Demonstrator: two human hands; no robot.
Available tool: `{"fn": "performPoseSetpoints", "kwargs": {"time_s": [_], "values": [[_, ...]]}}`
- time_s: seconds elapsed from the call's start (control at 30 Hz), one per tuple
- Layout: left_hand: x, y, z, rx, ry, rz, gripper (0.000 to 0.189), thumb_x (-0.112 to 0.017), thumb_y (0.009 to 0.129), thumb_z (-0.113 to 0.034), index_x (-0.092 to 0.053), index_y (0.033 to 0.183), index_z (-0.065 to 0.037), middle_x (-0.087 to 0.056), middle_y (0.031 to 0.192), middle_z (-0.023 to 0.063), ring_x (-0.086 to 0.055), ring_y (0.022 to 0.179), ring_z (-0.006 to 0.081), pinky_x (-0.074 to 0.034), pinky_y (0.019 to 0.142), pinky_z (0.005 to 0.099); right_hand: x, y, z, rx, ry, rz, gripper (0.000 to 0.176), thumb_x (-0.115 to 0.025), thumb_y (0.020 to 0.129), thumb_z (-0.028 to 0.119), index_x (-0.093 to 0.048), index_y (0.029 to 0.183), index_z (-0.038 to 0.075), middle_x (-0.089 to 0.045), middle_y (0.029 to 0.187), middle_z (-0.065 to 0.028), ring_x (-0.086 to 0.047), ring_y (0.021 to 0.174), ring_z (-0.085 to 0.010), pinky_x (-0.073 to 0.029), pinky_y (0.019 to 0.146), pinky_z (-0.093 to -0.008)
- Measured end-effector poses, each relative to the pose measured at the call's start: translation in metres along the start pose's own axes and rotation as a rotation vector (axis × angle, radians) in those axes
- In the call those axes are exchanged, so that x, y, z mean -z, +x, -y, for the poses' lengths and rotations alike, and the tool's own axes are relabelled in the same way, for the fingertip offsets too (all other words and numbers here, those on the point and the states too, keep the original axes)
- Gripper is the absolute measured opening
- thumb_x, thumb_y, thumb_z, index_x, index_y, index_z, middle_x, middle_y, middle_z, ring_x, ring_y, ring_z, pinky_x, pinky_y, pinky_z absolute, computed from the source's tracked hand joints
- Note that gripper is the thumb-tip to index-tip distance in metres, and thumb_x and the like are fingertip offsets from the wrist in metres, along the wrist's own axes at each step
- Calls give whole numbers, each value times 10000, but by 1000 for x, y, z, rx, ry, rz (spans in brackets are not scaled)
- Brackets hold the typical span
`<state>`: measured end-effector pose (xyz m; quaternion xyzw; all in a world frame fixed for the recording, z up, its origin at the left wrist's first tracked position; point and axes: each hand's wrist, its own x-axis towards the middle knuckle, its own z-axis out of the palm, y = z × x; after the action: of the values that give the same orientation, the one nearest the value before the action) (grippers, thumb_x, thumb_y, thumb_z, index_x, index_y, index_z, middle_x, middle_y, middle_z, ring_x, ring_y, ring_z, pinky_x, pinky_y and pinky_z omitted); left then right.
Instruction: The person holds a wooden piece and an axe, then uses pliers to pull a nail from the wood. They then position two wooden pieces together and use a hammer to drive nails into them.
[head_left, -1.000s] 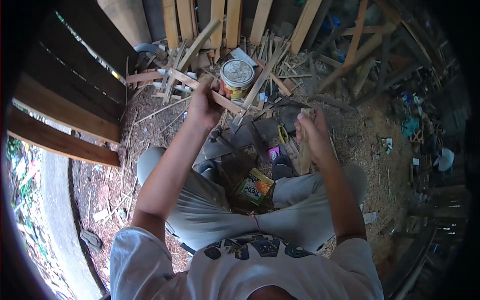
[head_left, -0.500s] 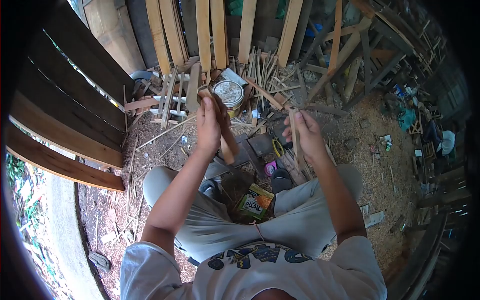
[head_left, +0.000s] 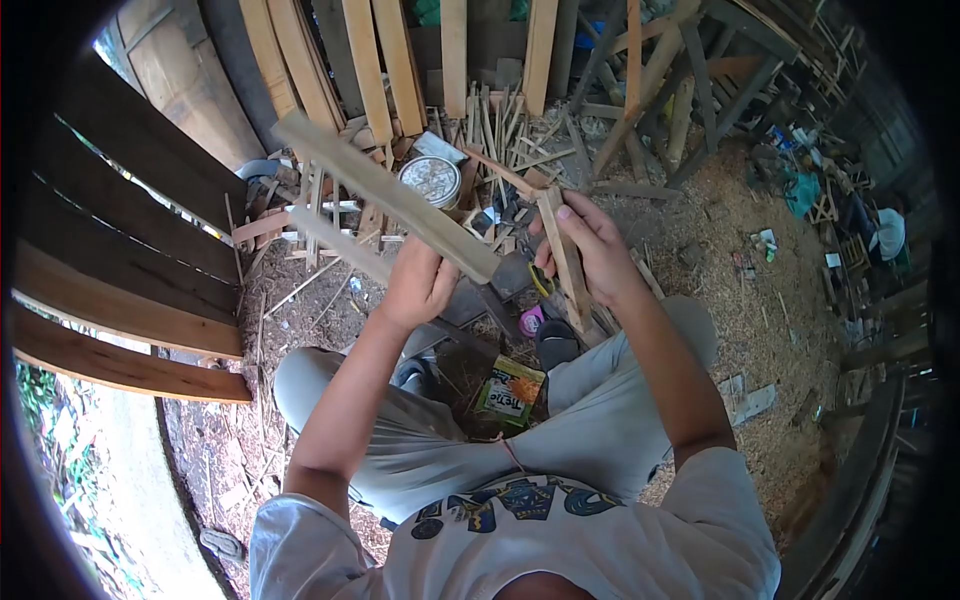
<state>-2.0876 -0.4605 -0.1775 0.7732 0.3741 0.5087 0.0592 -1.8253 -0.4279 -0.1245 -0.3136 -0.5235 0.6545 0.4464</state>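
My left hand [head_left: 415,282] is closed around wooden slats over my lap. The nearer wooden slat [head_left: 385,195] slants from upper left down to the right, above my fingers. A second, blurred wooden slat [head_left: 340,245] runs roughly parallel below it, its end hidden by the hand. My right hand [head_left: 597,250] grips a shorter wooden block [head_left: 565,262], thumb along its upper part, its lower end pointing toward my shoe. The slat's right end and the block are apart in this view.
A paint can [head_left: 431,180] with a stained lid stands ahead among scattered wood offcuts [head_left: 515,125]. Planks [head_left: 453,60] lean against the back wall. A green snack packet [head_left: 510,390] lies between my legs, near a pink round item [head_left: 531,321]. Dark boards [head_left: 130,240] stand at left.
The slats in my left hand have swung from nearly end-on to a broadside slant toward upper left. My right hand has shifted slightly left, and its block has turned. The view has moved a little right.
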Motion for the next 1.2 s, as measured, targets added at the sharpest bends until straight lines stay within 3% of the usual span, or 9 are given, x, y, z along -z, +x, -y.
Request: {"fn": "performPoseSetpoints", "kwargs": {"time_s": [0.37, 0.53, 0.73, 0.87, 0.93, 0.97, 1.1, 1.13, 1.2], "values": [[-1, 4, 9, 80, 70, -14, 359, -608, 988, -99, -501, 1304, 35, -570, 1194, 217, -595, 1066, 359, -464, 954, 395, 8, 2, -5, -35, -55, 5, 372, -509, 1092, 277, -518, 1356, 14, -654, 940, -91, -641, 647, -119, -468, 492, -251], [-5, 7, 6, 437, -47, 22, 433, -656, 951, -125, -512, 1348, -26, -648, 1137, 219, -642, 1051, 354, -494, 929, 398, 14, 4, -5, -57, 52, -31, 286, -540, 1076, 231, -551, 1271, 23, -667, 910, -76, -608, 628, -110, -453, 496, -254], [2, 14, 22, 223, 178, 133, 385, -665, 936, -162, -569, 1281, -21, -662, 1089, 238, -655, 962, 378, -499, 817, 425, 14, 7, -9, 46, -5, -72, 303, -584, 1057, 211, -569, 1275, 1, -644, 1015, -79, -636, 702, -118, -489, 559, -256], [6, 13, 36, 367, 222, 175, 337, -650, 943, -189, -607, 1224, -8, -669, 1025, 250, -650, 907, 396, -487, 781, 448, 13, 8, -16, 97, -168, -112, 355, -632, 1035, 184, -575, 1324, -14, -628, 1069, -71, -654, 754, -119, -501, 585, -257], [1, 17, 45, 616, 84, 20, 322, -608, 1002, -226, -628, 1242, -13, -683, 989, 209, -662, 919, 298, -499, 808, 387, 14, 11, -20, 105, -256, -158, 396, -663, 1017, 153, -572, 1363, -17, -628, 1058, -58, -663, 798, -115, -506, 605, -255], [0, 22, 51, 522, 75, -80, 366, -598, 1000, -284, -620, 1194, 26, -672, 938, 270, -650, 892, 405, -494, 779, 434, 14, 11, -21, 109, -254, -156, 396, -663, 1017, 153, -572, 1363, -17, -628, 1058, -58, -663, 798, -115, -506, 605, -255], [40, 57, 19, 365, -228, -176, 348, -713, 925, -73, -590, 1242, -3, -664, 1082, 41, -614, 982, 138, -499, 828, 303, 15, 15, -19, 155, -208, -189, 398, -673, 1010, 136, -576, 1363, -20, -641, 1057, -53, -663, 833, -107, -515, 644, -250], [45, 65, 25, 514, -421, -257, 362, -737, 878, -3, -586, 1207, -12, -652, 1032, 40, -592, 1001, 116, -490, 862, 301, 17, 17, -18, 172, -214, -194, 403, -678, 1007, 134, -576, 1365, -18, -648, 1058, -53, -664, 844, -107, -517, 655, -250], [53, 69, 17, 381, -326, -228, 341, -740, 859, 18, -583, 1160, -20, -641, 993, 64, -621, 945, 181, -491, 841, 342, 20, 18, -19, 207, -219, -202, 401, -685, 1002, 134, -583, 1361, -15, -659, 1075, -55, -661, 849, -100, -518, 677, -245]]}}
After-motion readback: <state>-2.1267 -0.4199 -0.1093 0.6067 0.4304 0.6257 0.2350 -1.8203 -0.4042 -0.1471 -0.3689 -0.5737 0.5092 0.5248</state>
